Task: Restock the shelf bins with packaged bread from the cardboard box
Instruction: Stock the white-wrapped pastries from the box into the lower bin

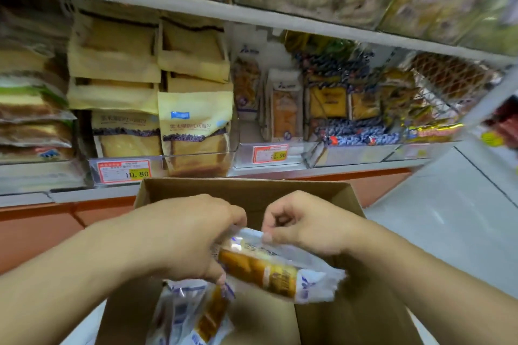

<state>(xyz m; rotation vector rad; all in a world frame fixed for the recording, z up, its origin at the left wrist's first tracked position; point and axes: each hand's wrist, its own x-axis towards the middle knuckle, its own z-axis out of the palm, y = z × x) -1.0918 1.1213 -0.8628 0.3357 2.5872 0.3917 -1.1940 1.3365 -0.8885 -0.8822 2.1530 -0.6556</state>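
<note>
An open cardboard box (246, 190) stands on the floor below the shelf. Above its opening I hold a white packet of golden bread (269, 269) with both hands. My left hand (182, 235) grips the packet's left end, thumb underneath. My right hand (302, 224) pinches its upper edge. Another white bread packet (193, 314) lies lower in the box. On the shelf, a clear bin (269, 154) with an 11.90 price tag holds two upright packets of the same kind (284, 109).
Yellow toast bags (193, 126) fill the bins at left behind a 10.80 tag. Sandwich packets (30, 115) are stacked at far left. Blue-patterned packets (353, 131) and mesh-bagged goods (445, 78) sit to the right. An upper shelf (252, 18) overhangs. Pale floor (448, 204) lies right.
</note>
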